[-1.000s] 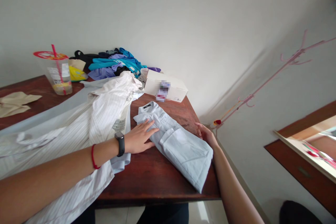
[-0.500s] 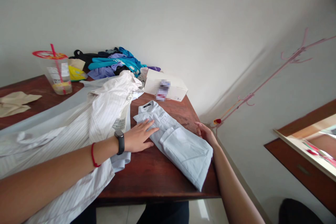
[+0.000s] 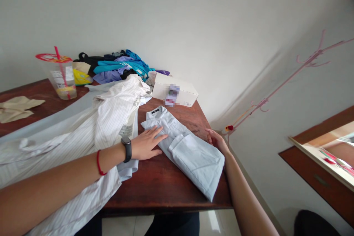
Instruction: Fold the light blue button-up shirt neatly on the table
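Note:
A light blue shirt (image 3: 190, 151) lies folded into a long narrow shape on the dark wooden table (image 3: 155, 188), its collar toward the wall. My left hand (image 3: 148, 143) rests flat with fingers spread, the fingertips on the shirt's left edge near the collar. Beside the shirt's right edge is my right hand (image 3: 217, 141), its fingers loosely bent and apart, with nothing seen in them. Under my left forearm a white striped shirt (image 3: 110, 114) is spread out, with more pale blue cloth beneath it.
At the back stand a white box (image 3: 179, 88) and a heap of blue, purple and black clothes (image 3: 121, 66). A plastic cup with a red straw (image 3: 62, 77) and a beige napkin (image 3: 20, 108) are on the left. To the right, a pink coat rack (image 3: 287, 75) leans across the view.

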{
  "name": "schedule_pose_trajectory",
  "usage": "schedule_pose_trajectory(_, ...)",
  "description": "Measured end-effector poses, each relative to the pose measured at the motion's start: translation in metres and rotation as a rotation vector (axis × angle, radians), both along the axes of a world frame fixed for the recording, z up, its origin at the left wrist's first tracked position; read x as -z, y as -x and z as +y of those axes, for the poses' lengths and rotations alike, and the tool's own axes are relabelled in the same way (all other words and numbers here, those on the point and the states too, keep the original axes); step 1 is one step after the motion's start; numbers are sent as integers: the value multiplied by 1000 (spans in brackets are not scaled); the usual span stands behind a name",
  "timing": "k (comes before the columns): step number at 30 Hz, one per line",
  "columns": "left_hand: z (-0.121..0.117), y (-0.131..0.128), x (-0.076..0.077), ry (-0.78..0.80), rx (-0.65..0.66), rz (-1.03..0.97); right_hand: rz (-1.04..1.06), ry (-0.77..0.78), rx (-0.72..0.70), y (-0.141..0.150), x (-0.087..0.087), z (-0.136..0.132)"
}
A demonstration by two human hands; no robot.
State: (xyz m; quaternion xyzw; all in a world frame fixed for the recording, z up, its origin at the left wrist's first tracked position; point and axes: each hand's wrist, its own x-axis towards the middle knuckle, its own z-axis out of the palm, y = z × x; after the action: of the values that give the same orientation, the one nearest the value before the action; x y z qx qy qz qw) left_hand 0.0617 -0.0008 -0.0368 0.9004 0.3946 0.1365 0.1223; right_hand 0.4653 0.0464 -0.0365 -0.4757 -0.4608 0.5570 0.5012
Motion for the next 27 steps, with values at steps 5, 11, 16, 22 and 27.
schedule_pose_trajectory(5,-2,-1,-6,29,-12,49,-7,8,-3,-1,0,1)
schedule_pose_trajectory(11,-3,-2,-10,40,-18,65,-20,-4,-16,-2,1,2)
schedule_pose_trajectory(16,-2,-2,-9,38,-13,87,-35,-11,-16,0,-1,1)
schedule_pose_trajectory(22,-1,0,-5,9,2,75,-56,-6,12,3,-6,0)
schedule_pose_trajectory(27,0,0,-3,13,1,58,-47,1,10,3,-5,0)
